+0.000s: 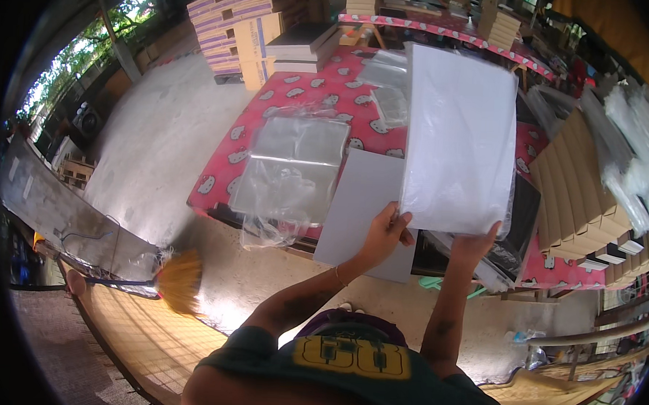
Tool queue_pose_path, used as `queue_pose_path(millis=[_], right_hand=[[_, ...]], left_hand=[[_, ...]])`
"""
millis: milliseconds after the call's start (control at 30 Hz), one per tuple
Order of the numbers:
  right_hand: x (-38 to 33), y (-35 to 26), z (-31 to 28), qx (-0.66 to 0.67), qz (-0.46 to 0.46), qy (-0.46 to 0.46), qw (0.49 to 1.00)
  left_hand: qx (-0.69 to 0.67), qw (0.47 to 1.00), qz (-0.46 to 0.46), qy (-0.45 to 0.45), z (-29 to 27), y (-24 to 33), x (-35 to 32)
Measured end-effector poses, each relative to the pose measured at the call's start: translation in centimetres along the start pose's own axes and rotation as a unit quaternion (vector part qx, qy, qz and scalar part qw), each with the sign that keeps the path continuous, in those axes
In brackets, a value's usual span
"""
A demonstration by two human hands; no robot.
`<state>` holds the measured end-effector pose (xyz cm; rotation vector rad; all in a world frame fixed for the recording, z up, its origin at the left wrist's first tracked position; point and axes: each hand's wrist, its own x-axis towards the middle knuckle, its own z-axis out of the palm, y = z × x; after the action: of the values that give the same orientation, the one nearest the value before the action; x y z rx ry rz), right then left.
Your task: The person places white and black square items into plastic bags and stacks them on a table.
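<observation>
A large white sheet or board in a clear plastic sleeve [460,136] is held up above the table. My left hand [389,231] pinches its lower left corner, thumb on top. At the lower right corner my right hand [476,243] grips the edge, with the thumb showing and most fingers hidden underneath. Just left of it lies a pale grey board [365,197], overhanging the table's near edge. Farther left, a pile of clear plastic sleeves [294,160] rests on the pink patterned tablecloth [223,175]. Under my right hand are dark, plastic-wrapped flat items [522,220], partly hidden.
Brown cardboard boxes [571,186] stand in a row at right, beside bundled clear plastic [639,157]. Stacked cartons [238,29] and black-topped boxes [301,43] are at the back left. A straw broom [179,281] is near the lower left, by a woven mat [142,325].
</observation>
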<state>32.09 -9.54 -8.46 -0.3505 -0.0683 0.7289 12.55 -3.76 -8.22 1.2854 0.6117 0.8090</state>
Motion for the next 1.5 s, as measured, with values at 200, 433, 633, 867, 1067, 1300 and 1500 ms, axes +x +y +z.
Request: queue_pose_path(millis=[200, 433, 633, 867, 1067, 1300, 1500], right_hand=[[4.0, -5.5, -6.8, -0.045, -0.185, 0.014, 0.982], [5.3, -10.7, -7.5, -0.152, -0.309, 0.188, 0.920], [1.7, -18.8, -11.9, -0.561, -0.215, 0.100, 0.793], [-0.7, -17.3, -14.4, -0.832, -0.258, 0.039, 0.489], [-1.9, -17.2, -18.1, -0.788, -0.353, 0.106, 0.492], [-3.0, -13.9, -12.2, -0.755, -0.435, 0.134, 0.471], [-3.6, 1.4, -6.4, -0.538, 0.009, -0.176, 0.824]], left_hand=[[-0.130, 0.991, -0.020, -0.037, 4.8, -1.5, 1.9], [-0.174, 0.979, -0.070, -0.077, 9.4, -4.2, 7.1], [-0.114, 0.980, -0.127, -0.101, 11.3, -9.3, 11.1], [-0.069, 0.982, -0.177, -0.012, 10.0, -11.6, 12.5], [0.155, 0.987, -0.017, -0.035, 7.0, -6.6, 4.7], [0.719, 0.598, 0.118, 0.334, -18.4, -3.3, -6.4], [0.548, 0.762, 0.082, 0.335, -20.9, -0.1, -6.2]])
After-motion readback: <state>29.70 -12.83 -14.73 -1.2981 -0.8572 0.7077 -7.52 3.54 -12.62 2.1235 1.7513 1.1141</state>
